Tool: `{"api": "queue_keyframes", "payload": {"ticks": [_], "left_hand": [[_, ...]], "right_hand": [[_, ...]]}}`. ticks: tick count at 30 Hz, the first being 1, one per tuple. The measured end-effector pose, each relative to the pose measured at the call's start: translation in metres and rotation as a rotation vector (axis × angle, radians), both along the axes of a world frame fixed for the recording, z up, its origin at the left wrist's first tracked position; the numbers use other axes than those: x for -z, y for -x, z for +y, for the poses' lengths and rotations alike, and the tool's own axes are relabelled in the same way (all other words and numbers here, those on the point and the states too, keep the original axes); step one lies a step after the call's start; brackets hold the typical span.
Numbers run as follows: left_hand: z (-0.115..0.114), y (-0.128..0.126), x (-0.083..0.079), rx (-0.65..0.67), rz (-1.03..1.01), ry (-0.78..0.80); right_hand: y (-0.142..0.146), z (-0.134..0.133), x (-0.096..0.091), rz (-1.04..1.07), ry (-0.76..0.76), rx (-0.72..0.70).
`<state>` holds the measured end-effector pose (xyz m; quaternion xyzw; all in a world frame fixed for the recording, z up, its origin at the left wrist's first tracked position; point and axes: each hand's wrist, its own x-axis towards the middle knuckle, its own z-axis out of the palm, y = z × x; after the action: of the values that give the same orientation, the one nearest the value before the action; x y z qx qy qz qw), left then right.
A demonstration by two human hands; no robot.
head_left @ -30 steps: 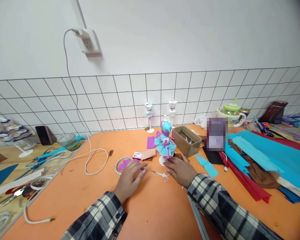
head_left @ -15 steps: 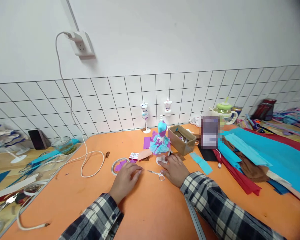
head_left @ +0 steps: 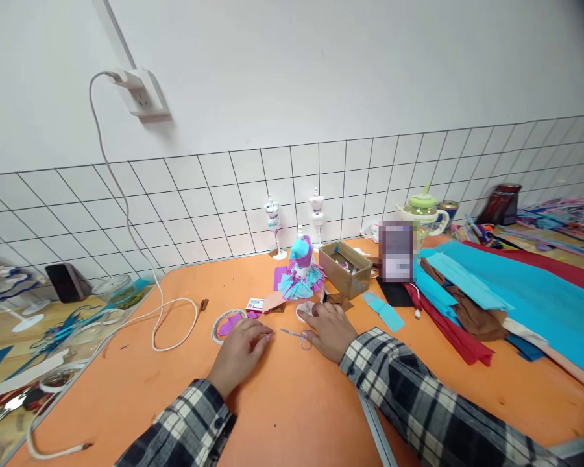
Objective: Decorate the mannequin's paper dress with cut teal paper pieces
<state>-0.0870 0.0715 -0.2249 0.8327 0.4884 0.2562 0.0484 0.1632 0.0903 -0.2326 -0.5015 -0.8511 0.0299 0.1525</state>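
A small dress form (head_left: pixel 302 266) in a turquoise and purple ruffled dress stands upright in the middle of the table. My right hand (head_left: pixel 331 332) has its fingers on the form's pale round base (head_left: pixel 304 311), which they partly cover. Small scissors (head_left: pixel 296 336) lie beside my right thumb, blades pointing left. To the left, my left hand (head_left: pixel 241 357) rests on the tabletop, fingers loosely extended and nothing in them. Just beyond it is a roll of tape (head_left: pixel 215 331) with purple cloth scraps (head_left: pixel 230 323) in and around its ring.
Two white dress forms (head_left: pixel 272 217) (head_left: pixel 316 211) stand near the wall. An open cardboard box (head_left: pixel 353 283) sits right of the dressed form, with a turquoise strip (head_left: pixel 384 312) before it. Coloured cloth (head_left: pixel 516 272) covers the right side. A white cable (head_left: pixel 161 285) runs across the left.
The dressed form has turned on its base, with more purple now on the bodice's right side. My right hand stays at the base. The whole view has shifted slightly.
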Motion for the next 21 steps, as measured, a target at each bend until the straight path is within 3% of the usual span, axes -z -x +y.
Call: {"api": "queue_keyframes", "payload": {"ticks": [5,9,13,21], "left_hand": [[-0.004,-0.004,-0.010,-0.053,-0.058,-0.152],[-0.002,-0.035,-0.038,-0.147,-0.145,-0.361],[0.012,-0.067,-0.062,-0.205,-0.167,-0.391],[0.032,-0.065,-0.060,-0.205,-0.126,-0.366]], "right_hand": [[-0.003,0.002,-0.007,0.090,0.010,0.027],[-0.003,0.006,-0.007,0.089,0.020,0.031],[-0.003,0.007,-0.006,0.058,0.019,0.020],[-0.007,0.009,-0.007,0.088,-0.007,0.010]]}}
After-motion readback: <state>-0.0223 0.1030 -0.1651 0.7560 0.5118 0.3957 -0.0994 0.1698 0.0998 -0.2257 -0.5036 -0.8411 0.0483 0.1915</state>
